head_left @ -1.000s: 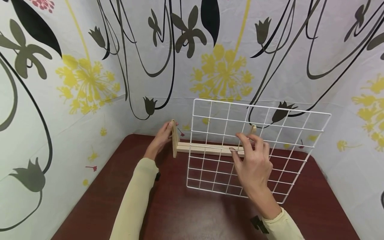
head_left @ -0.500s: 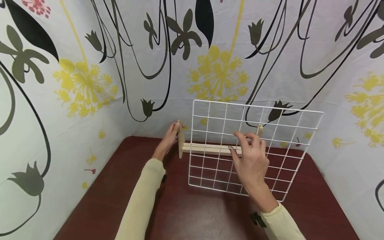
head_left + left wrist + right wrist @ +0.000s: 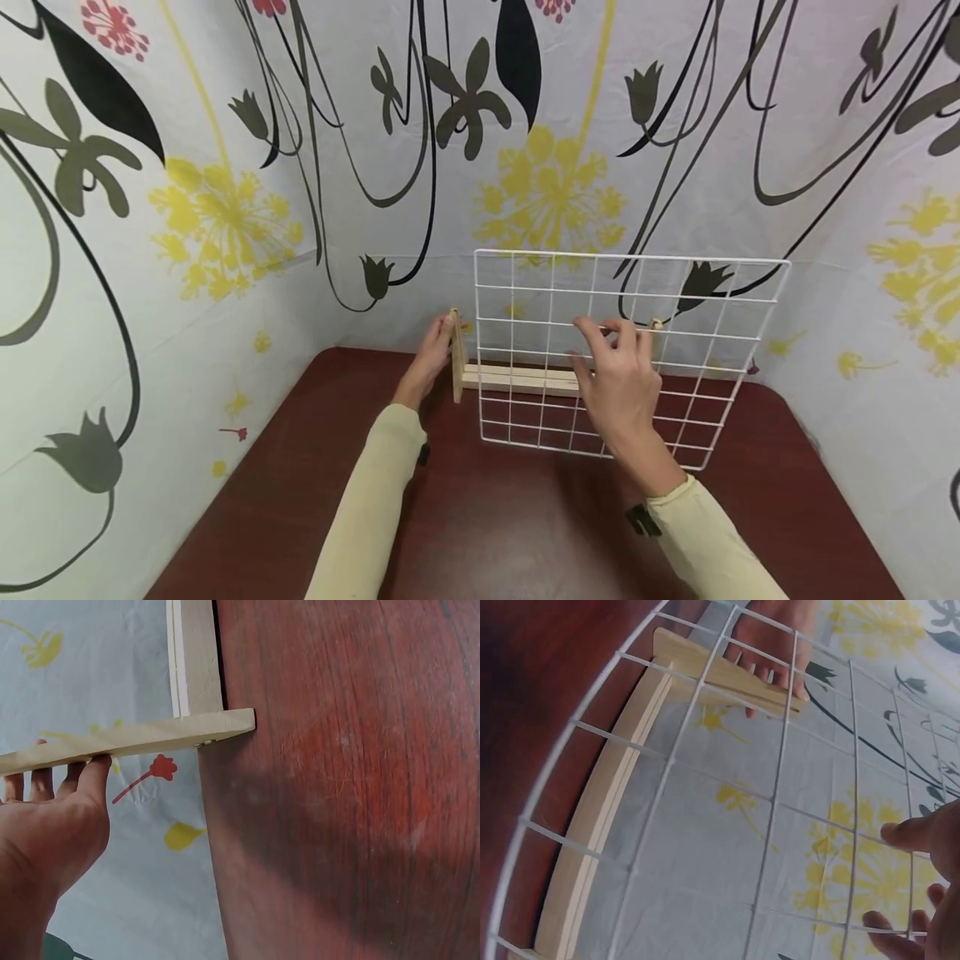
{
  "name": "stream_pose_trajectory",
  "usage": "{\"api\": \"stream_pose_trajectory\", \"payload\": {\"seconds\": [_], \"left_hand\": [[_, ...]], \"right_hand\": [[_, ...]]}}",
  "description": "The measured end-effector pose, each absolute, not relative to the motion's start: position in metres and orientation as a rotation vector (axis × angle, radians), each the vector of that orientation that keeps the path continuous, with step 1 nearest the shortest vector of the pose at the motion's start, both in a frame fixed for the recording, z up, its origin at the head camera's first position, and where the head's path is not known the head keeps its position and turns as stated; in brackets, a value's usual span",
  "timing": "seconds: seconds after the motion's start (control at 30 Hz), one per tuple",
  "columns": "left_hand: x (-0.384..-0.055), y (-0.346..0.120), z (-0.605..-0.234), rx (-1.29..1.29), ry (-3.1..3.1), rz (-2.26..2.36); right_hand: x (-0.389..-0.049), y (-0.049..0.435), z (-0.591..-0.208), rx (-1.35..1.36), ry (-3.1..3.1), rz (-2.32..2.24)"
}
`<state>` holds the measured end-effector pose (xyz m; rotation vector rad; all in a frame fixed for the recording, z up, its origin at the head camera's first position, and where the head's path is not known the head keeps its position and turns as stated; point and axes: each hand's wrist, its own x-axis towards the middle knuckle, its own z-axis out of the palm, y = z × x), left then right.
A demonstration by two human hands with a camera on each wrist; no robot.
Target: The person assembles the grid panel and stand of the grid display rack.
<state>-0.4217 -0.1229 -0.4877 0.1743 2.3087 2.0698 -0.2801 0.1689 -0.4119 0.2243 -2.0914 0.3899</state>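
While gripping the white wire grid (image 3: 550, 322) around its middle with the right hand (image 3: 621, 383), thumb and fingers curled onto the wires, also holds the left wooden end piece (image 3: 457, 358) near its top with the left hand (image 3: 433, 350), clamped on its edge. Has the grid standing tilted in front of the wooden crossbar (image 3: 525, 382), seemingly lifted off the dark red tabletop (image 3: 495, 517). Judging from the square corner, has end piece and crossbar already joined; cannot tell about the right end piece (image 3: 657, 325), mostly hidden. Looks only partway done, apparently with the grid's place against the wood left to settle.
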Motion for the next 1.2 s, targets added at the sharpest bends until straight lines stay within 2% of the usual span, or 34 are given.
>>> {"api": "stream_pose_trajectory", "payload": {"seconds": [0.33, 0.9, 1.2], "left_hand": [[-0.419, -0.117, -0.489, 0.139, 2.420, 2.049], [-0.420, -0.114, -0.488, 0.221, 2.406, 2.047], [-0.416, -0.119, -0.484, 0.166, 2.225, 2.099]], "right_hand": [[-0.304, 0.157, -0.390, 0.300, -1.915, 0.301], [-0.332, 0.142, -0.312, 0.289, -1.686, 0.395], [-0.345, 0.130, -0.300, 0.327, -1.642, 0.432]]}}
